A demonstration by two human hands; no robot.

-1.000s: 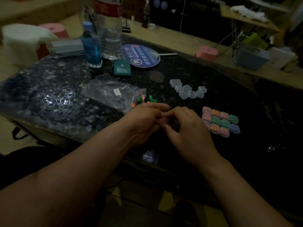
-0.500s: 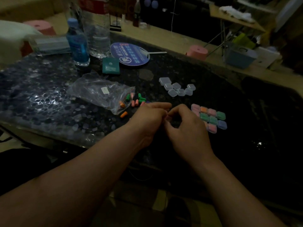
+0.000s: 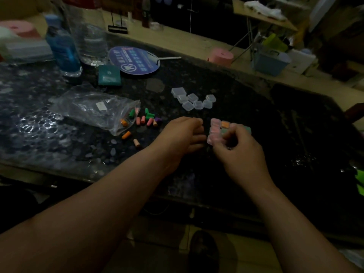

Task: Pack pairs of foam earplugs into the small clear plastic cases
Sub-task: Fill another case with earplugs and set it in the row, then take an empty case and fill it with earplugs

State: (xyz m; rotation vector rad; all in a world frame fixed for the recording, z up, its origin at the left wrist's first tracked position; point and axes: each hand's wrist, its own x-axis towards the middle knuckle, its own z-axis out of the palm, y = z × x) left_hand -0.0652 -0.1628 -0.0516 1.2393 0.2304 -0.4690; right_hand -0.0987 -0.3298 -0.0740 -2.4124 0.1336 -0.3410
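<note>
Far on the left, a clear plastic bag (image 3: 92,107) lies on the dark speckled table (image 3: 39,125). Loose foam earplugs in pink, green and orange (image 3: 144,119) spill out of its mouth. Next come the small empty clear plastic cases (image 3: 194,100), farther back. The left hand (image 3: 181,134) is loosely bent, with nothing in it that shows. Just beside it sit the filled cases (image 3: 215,128). The right hand (image 3: 241,152) curls over them; I cannot tell if it holds one.

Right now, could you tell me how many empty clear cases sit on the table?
7 empty clear cases, clustered right of the bag: four in the far row, three nearer. None seems hidden.
</note>
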